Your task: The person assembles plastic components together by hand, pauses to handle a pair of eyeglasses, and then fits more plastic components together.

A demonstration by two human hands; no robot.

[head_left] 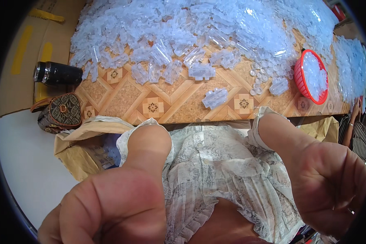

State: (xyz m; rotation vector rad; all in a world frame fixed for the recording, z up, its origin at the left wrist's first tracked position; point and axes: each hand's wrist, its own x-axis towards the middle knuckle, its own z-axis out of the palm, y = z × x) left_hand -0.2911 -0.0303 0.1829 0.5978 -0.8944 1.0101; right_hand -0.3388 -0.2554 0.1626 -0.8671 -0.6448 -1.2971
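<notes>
Both of my hands are raised close to the camera, well off the table. My left hand [114, 203] looms at the lower left, palm side showing; its fingers bend away and run off the lower edge. At the right, my right hand [329, 183] shows its palm and wrist, and its fingertips fade into the dark rim. I see nothing held in either, but the fingertips are hidden. Beyond them, a single clear plastic piece [214, 98] lies near the table's front edge. Another clear piece [279, 86] rests beside several small round clear caps [261, 73].
A large heap of clear plastic pieces [191, 24] covers the back of the patterned table [175, 101]. At right stands a red basket [300, 81] of clear parts. Left are a black flask [63, 74], a patterned bag [61, 112] and cardboard [12, 89]. Another person's arm [351, 126] shows far right.
</notes>
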